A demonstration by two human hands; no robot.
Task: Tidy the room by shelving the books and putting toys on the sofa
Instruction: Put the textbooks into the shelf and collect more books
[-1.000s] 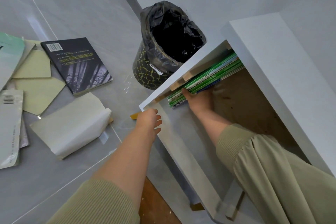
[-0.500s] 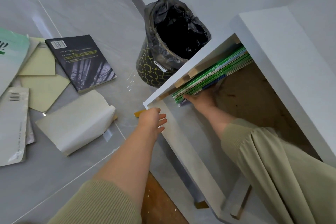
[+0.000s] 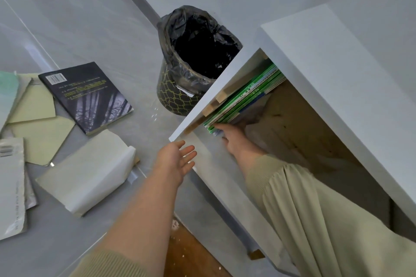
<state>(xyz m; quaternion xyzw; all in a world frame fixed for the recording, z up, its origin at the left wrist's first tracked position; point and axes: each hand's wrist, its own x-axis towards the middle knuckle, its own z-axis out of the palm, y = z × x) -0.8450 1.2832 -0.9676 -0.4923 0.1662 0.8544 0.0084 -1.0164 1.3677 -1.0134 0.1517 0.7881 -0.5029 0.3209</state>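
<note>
Stack of green books [image 3: 245, 96], thin, several; exact count can't tell. Centre-right of frame, inside white shelf [image 3: 337, 87], packed against its left side panel. Long axis runs lower left to upper right: near ends point to centre of frame, far ends sit deep in shelf. Edges face camera.

Right hand [image 3: 234, 139]: centre of frame, inside shelf opening. Fingers roughly straight, tips touching near end of green books, thumb below. Olive sleeve at lower right.

Left hand [image 3: 177, 159]: centre, just beside shelf's near corner, touching nothing. Fingers straight and spread wide, palm showing.

Black book [image 3: 90, 96]: left-centre, flat on floor [image 3: 78, 18], barcode side up, long axis upper left to lower right.

Pale book [image 3: 90, 173]: lower left-centre, on floor, cover curled at right end.

Misc. sheets [image 3: 40, 128] & other books: far left, overlapping, on floor.

Bin [image 3: 180, 94] w/ black bag: upper centre, on floor, close to shelf's left panel; touching or not, can't tell.
</note>
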